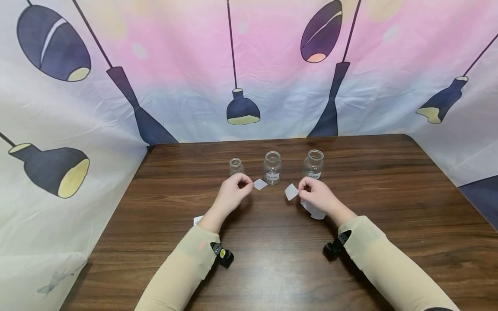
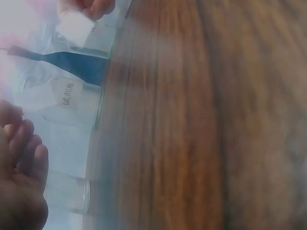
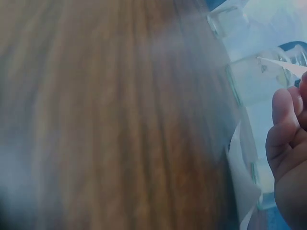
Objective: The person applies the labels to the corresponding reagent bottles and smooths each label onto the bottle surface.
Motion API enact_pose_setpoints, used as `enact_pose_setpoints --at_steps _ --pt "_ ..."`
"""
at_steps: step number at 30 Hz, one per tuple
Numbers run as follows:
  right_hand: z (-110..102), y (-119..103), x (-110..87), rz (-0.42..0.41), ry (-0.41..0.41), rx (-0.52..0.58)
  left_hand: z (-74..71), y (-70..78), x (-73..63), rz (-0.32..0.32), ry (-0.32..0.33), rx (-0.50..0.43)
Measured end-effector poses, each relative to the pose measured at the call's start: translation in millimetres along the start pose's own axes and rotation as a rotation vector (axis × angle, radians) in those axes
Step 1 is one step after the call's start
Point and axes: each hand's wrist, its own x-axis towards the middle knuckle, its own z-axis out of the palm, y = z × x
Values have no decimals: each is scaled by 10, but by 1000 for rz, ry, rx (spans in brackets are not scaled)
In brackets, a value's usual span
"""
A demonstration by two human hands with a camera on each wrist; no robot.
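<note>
Between thumb and fingers, my left hand (image 1: 233, 192) pinches a small square of white paper (image 1: 260, 184). My right hand (image 1: 320, 195) pinches another white square (image 1: 291, 191), a short way to the right; it appears as a thin sliver in the right wrist view. Behind the hands stand three clear glass jars: a small jar (image 1: 236, 165), partly hidden by the left hand, a larger middle jar (image 1: 272, 164) and a right jar (image 1: 313, 162). White labels with printed characters are on the middle and right jars; the middle label (image 2: 69, 93) is readable in the left wrist view.
Under the right hand lie white paper sheets (image 1: 317, 214), one edge curling up in the right wrist view. Another white paper piece (image 1: 197, 220) with printing lies partly behind the left wrist. The brown wooden table (image 1: 272, 268) ends at a patterned cloth backdrop (image 1: 194, 108).
</note>
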Motion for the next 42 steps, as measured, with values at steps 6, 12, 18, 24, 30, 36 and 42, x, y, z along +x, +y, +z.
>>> enact_pose_setpoints --at_steps 6,12,18,24,30,36,42 --pt "-45 64 -52 -32 3 -15 -3 -30 13 4 8 10" --pt "-78 82 -72 -42 3 2 -5 -41 19 2 15 14" --pt "-108 86 -96 -27 12 -18 -16 -38 20 1 18 17" --pt "-123 114 -90 -59 -10 -35 -35 -37 18 -4 28 7" --pt "-142 116 -92 -59 -19 -53 -42 -36 15 -8 27 7" --pt "-147 85 -90 -59 -5 -47 -46 -29 16 -13 28 7" --pt "-139 84 -56 -43 -25 -20 -40 -27 22 -8 36 -3"
